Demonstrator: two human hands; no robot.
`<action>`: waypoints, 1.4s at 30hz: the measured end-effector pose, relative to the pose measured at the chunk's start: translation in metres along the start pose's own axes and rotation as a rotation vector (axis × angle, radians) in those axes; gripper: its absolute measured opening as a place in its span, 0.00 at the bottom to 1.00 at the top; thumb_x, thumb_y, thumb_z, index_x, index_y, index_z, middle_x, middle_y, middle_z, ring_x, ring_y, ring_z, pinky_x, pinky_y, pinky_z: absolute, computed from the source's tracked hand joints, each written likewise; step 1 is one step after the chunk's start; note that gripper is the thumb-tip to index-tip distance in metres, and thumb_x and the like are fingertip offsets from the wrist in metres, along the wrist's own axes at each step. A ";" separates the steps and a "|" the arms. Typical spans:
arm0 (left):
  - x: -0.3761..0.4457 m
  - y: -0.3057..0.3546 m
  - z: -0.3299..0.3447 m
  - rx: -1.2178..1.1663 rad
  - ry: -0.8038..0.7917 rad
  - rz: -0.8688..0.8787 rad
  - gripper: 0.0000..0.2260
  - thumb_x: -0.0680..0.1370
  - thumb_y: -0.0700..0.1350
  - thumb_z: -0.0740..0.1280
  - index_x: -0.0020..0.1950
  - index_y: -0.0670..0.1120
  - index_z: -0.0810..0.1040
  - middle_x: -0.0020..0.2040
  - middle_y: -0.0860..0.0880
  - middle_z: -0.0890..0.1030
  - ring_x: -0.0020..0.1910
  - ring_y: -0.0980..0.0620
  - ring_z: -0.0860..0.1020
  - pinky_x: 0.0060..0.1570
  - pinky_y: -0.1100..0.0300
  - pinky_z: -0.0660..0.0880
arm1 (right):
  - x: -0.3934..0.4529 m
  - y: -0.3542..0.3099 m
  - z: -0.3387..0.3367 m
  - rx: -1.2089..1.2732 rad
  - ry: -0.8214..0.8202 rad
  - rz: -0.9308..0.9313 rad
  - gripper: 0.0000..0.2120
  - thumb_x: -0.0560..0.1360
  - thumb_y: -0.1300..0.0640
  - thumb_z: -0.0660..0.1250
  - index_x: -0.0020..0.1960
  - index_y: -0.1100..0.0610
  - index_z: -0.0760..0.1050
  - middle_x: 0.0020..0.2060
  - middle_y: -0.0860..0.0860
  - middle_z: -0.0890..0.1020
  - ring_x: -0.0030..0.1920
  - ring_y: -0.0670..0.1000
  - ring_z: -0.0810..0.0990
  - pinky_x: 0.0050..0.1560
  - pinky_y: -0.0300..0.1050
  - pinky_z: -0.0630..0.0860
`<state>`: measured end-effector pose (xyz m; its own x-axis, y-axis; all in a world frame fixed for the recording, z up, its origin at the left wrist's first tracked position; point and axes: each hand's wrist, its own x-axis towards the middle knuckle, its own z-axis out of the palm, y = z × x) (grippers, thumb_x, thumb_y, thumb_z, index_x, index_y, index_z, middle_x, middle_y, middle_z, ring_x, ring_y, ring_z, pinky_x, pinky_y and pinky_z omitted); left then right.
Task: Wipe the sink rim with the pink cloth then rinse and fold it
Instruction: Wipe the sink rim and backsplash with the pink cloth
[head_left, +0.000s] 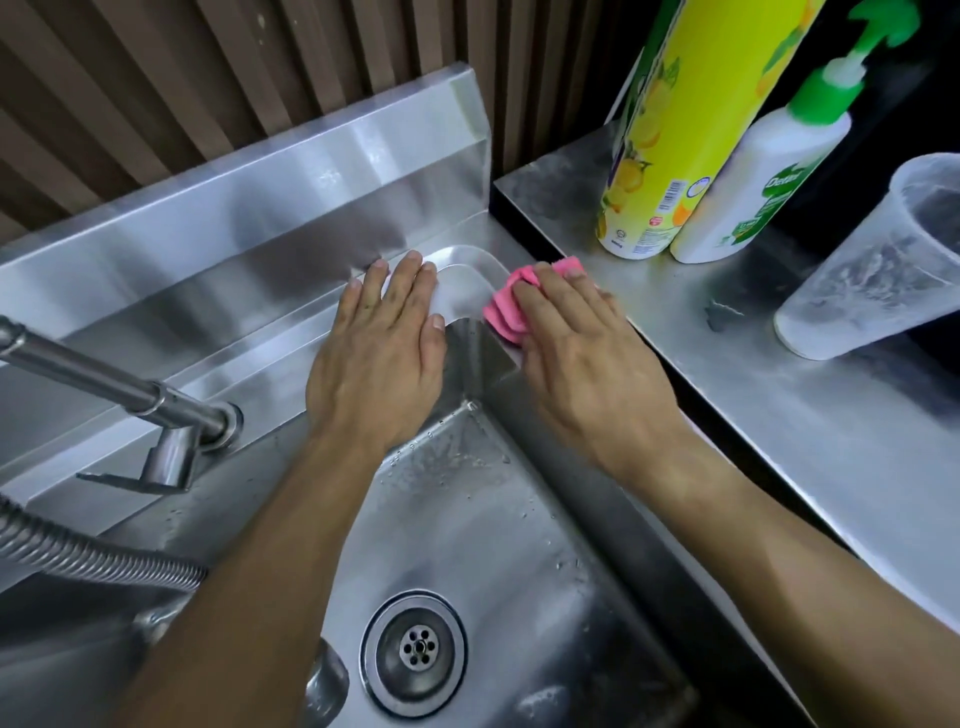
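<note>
The pink cloth (503, 310) lies bunched on the steel sink rim (467, 270) at the far right corner. My right hand (587, 358) presses flat on top of the cloth, fingers together, covering most of it. My left hand (382, 353) rests flat and spread on the back rim just left of that corner, holding nothing. The basin (498, 545) below is wet, with a round drain (414, 647) near the front.
A steel tap (130, 395) with a flexible hose (93, 561) juts in from the left. On the counter to the right stand a yellow bottle (670, 135), a white pump bottle with a green top (763, 176) and a cloudy plastic cup (878, 260). A steel backsplash (260, 202) rises behind.
</note>
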<state>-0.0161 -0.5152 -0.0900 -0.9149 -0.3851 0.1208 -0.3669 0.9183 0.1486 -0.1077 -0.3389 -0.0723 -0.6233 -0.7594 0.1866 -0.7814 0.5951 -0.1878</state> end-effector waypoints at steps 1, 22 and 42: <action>0.003 0.002 -0.001 -0.026 0.009 -0.002 0.26 0.84 0.49 0.47 0.80 0.43 0.65 0.81 0.45 0.64 0.80 0.41 0.60 0.80 0.47 0.55 | -0.008 0.001 -0.003 0.006 0.022 0.004 0.22 0.81 0.55 0.56 0.72 0.61 0.72 0.72 0.59 0.74 0.71 0.63 0.72 0.71 0.57 0.68; 0.047 -0.001 0.001 -0.106 -0.107 0.231 0.25 0.86 0.44 0.49 0.84 0.45 0.55 0.84 0.47 0.56 0.83 0.48 0.50 0.81 0.52 0.45 | 0.019 -0.075 0.028 0.007 0.057 0.450 0.30 0.84 0.54 0.45 0.83 0.64 0.50 0.83 0.63 0.51 0.83 0.64 0.47 0.83 0.59 0.44; 0.058 0.009 -0.005 -0.112 -0.064 0.253 0.23 0.83 0.37 0.54 0.79 0.44 0.63 0.79 0.44 0.65 0.78 0.40 0.61 0.76 0.46 0.61 | -0.016 -0.055 0.020 -0.046 0.117 0.395 0.29 0.83 0.55 0.55 0.81 0.65 0.58 0.81 0.63 0.60 0.82 0.65 0.55 0.82 0.61 0.53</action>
<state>-0.0713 -0.5294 -0.0765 -0.9851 -0.1348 0.1064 -0.1077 0.9674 0.2291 -0.0539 -0.3650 -0.0838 -0.8727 -0.4369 0.2177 -0.4804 0.8479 -0.2242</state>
